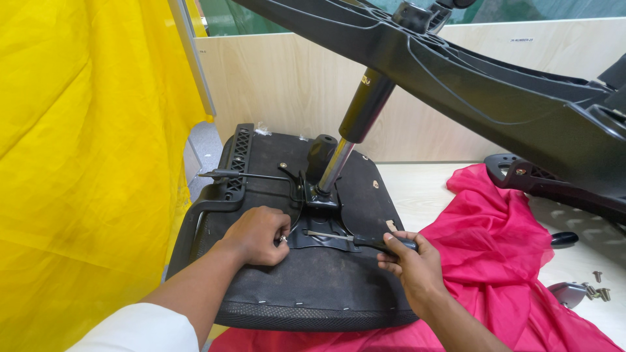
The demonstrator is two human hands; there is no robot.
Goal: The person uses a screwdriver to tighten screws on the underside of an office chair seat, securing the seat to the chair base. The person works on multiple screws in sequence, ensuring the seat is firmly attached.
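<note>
My left hand (257,234) pinches a bolt (283,239) steady at nine o'clock of the bracket (319,231); my right hand (407,257) grips the screwdriver (345,238), ready to turn.

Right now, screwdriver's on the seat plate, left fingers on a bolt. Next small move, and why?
Probably seat the screwdriver tip into the bolt that the left hand pinches at the metal plate. The right hand holds the tool flat, its tip short of that bolt, on the upturned seat.

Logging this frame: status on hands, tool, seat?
Left hand pinching a small fastener at the mounting plate. Right hand gripping screwdriver, tip on plate. Upturned chair seat on pink cloth. Nothing obstructing.
</note>
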